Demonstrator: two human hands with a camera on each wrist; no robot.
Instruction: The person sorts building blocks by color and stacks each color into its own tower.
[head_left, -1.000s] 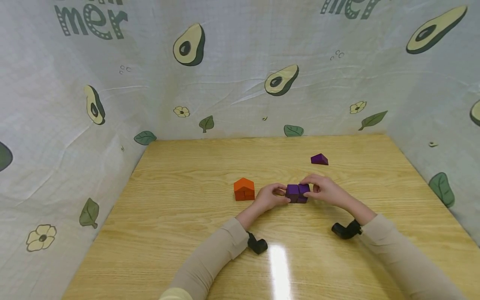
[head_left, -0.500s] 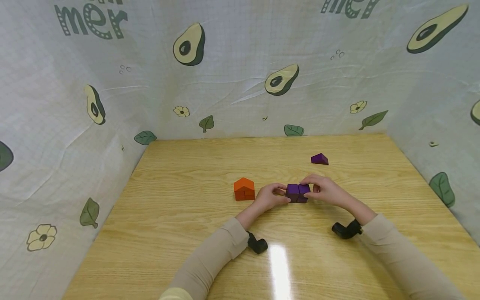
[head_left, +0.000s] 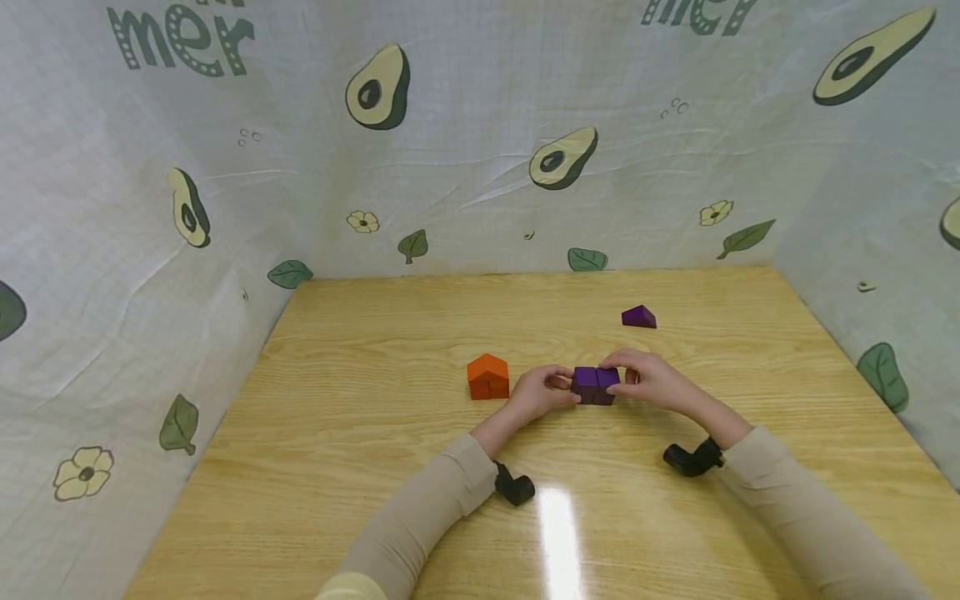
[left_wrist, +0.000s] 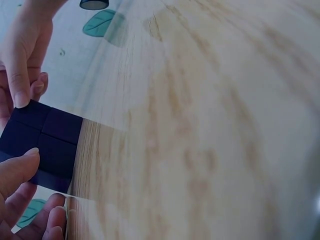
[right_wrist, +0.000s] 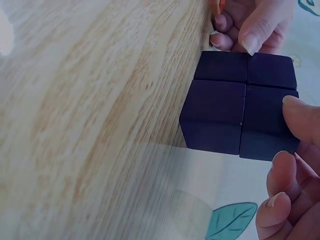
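Note:
Several purple blocks (head_left: pixel 587 387) stand pressed together right of the table's middle, two across and two high. In the right wrist view the seams of the purple blocks (right_wrist: pixel 215 110) meet in a cross. My left hand (head_left: pixel 538 394) holds their left end between thumb and fingers; its thumb lies on the near face in the left wrist view. At the opposite end, my right hand (head_left: pixel 651 382) pinches the upper right block, its thumb (right_wrist: pixel 302 117) at the near face. The fingers behind the blocks are partly hidden.
Left of my left hand sits a small orange block house (head_left: pixel 488 379) with a peaked top. A purple wedge-shaped block (head_left: pixel 639 318) lies farther back on the wooden table (head_left: pixel 360 333). Patterned cloth (head_left: pixel 465 150) hangs behind and at both sides.
The upper right purple block now sits more level and in line with its neighbour than a second ago. Both hands keep nearly the same place.

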